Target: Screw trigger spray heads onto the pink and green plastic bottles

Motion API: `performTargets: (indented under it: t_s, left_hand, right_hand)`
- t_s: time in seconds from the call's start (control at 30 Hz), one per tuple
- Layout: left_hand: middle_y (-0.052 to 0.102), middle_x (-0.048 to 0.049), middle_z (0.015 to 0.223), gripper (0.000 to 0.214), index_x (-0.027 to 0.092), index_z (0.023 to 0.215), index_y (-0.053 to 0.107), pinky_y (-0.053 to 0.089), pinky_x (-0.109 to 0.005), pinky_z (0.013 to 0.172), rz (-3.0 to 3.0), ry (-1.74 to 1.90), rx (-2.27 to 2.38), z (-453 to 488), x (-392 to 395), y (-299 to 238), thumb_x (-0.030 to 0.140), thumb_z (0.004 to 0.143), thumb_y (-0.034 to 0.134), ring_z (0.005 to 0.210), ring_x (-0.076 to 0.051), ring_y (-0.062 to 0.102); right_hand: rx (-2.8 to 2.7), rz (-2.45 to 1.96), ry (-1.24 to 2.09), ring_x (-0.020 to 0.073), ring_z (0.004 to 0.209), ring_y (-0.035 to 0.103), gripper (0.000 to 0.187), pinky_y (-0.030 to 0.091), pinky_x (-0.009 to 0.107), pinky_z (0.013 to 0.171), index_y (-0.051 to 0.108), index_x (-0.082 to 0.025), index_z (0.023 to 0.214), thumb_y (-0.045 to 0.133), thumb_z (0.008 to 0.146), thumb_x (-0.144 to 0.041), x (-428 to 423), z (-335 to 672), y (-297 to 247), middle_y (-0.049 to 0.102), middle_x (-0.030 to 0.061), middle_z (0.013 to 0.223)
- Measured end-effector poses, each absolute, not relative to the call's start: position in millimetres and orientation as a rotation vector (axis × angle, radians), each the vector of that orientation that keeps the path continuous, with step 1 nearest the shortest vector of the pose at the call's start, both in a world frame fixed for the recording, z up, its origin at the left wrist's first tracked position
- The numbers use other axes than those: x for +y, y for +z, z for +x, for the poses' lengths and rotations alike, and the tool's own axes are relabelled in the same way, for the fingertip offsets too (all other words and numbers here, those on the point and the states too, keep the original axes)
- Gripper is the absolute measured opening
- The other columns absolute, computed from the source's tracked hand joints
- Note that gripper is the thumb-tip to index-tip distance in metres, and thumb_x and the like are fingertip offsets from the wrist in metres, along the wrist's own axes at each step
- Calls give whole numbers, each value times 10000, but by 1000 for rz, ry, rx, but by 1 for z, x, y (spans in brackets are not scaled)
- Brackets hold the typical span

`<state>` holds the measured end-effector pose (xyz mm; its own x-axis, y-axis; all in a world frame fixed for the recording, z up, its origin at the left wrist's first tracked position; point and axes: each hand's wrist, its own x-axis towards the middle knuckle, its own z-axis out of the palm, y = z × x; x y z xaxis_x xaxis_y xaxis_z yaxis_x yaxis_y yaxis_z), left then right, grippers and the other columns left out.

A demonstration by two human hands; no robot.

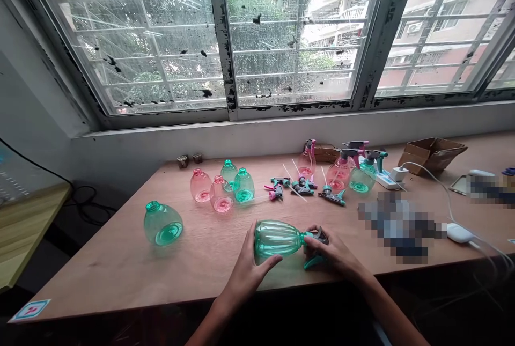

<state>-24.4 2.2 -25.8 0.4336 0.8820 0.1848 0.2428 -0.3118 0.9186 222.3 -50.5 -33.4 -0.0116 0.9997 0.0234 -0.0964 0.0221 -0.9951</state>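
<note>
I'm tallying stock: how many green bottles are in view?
5. Green bottle alone at left; rear bottle and front bottle close together, mid-left; held bottle in left hand and right hand; sprayer-topped bottle at right. None seems hidden.

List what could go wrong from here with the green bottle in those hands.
1. The green bottle lies sideways, its base cupped by the left hand, so its smooth side might slip.
2. The right hand grips the spray head at the bottle's neck; an angled twist could leave it seated crookedly.
3. Loose spray heads lie just beyond, so a careless reach might knock them.
</note>
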Motion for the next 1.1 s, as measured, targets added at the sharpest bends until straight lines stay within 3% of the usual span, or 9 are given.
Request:
performTargets:
  t_s: [0.17,0.27,0.43,0.6,0.73,0.83,0.9,1.03,1.1]
  left_hand:
    - [234,-116,1624,1011,260,1560,128,166,-484,1235,1894,945,921,-25,3,-31,272,782,774,1499,-316,210]
    - [213,-112,1632,974,248,1561,142,143,-492,1238,1926,934,937,-25,1,-29,336,809,754,1509,-321,170]
    - [185,-124,1643,781,211,1569,121,133,-499,1235,1788,848,968,-27,-1,-22,502,958,510,1518,-297,144]
    - [232,-118,1632,883,225,1561,172,169,-487,1234,1917,877,935,-28,1,-26,373,863,691,1505,-287,210]
    - [214,-79,1642,827,264,1559,190,156,-479,1239,2016,920,938,-28,4,-35,297,882,664,1515,-258,177]
    - [254,-123,1624,875,215,1573,128,174,-505,1231,1996,861,952,-28,5,-38,321,885,658,1503,-287,218]
    - [280,-139,1613,858,192,1565,182,178,-509,1231,1980,841,955,-28,4,-35,375,882,667,1497,-308,229]
    - [351,-85,1591,575,234,1485,405,194,-474,1234,1918,901,923,-31,5,-27,428,962,544,1489,-275,264]
    - [358,-59,1589,560,267,1475,424,176,-474,1238,1906,936,938,-31,6,-26,420,953,559,1491,-268,257]
  right_hand:
    - [-1196,-1118,1197,163,633,627,353,493,294,617,597,-158,999,723,847,-450,-51,224,-36,687,-7,681]
    - [-1182,-1108,1233,189,658,663,362,524,324,631,604,-157,970,735,829,-463,-51,225,-39,721,27,743]
    - [-1216,-1089,1227,170,655,644,340,512,302,619,606,-162,931,745,827,-454,-50,226,-42,726,32,771]
    - [-1161,-1094,1223,153,640,601,379,477,280,610,609,-157,960,779,798,-455,-49,227,-44,679,-1,719]
    - [-1126,-1082,1226,148,633,582,403,468,275,605,601,-154,967,777,794,-471,-49,226,-43,653,-12,700]
    - [-1126,-1081,1227,152,642,585,406,475,278,608,594,-159,975,773,794,-475,-51,226,-41,654,-11,711]
    - [-1132,-1090,1229,158,649,592,412,485,286,611,587,-167,994,773,792,-474,-52,227,-39,652,-13,719]
    - [-1145,-1110,1234,161,640,594,429,486,285,599,583,-179,1011,782,776,-478,-54,226,-34,640,-22,704]
    - [-1127,-1125,1209,160,632,586,433,483,283,592,586,-182,992,788,762,-489,-54,225,-32,637,-23,698]
